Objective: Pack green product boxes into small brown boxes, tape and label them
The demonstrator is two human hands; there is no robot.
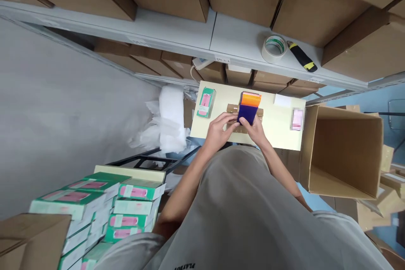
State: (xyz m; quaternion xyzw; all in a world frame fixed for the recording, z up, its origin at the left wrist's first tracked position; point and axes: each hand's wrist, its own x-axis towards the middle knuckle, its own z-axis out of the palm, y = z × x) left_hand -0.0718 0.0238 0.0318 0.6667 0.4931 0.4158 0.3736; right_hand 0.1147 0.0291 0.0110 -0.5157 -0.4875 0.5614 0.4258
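Note:
A dark blue and orange box (248, 114) is between my two hands above the pale table; its exact kind is hard to tell. My right hand (257, 130) grips its lower right side, thumb lying across the front. My left hand (220, 128) closes at its lower left corner, fingertips and thumb against the edge. Under the box lies a brown cardboard piece (233, 109), mostly covered by my hands. To the left on the table stands a green and white box (205, 103) with a pink picture.
A pink pack (297, 119) and a white paper (282, 100) lie on the table's right part. An open carton (344, 152) stands at right. Green boxes (133, 192) are stacked lower left. Tape (274, 49) and a utility knife (302, 56) sit on the shelf. White wrap (171, 118) stands left.

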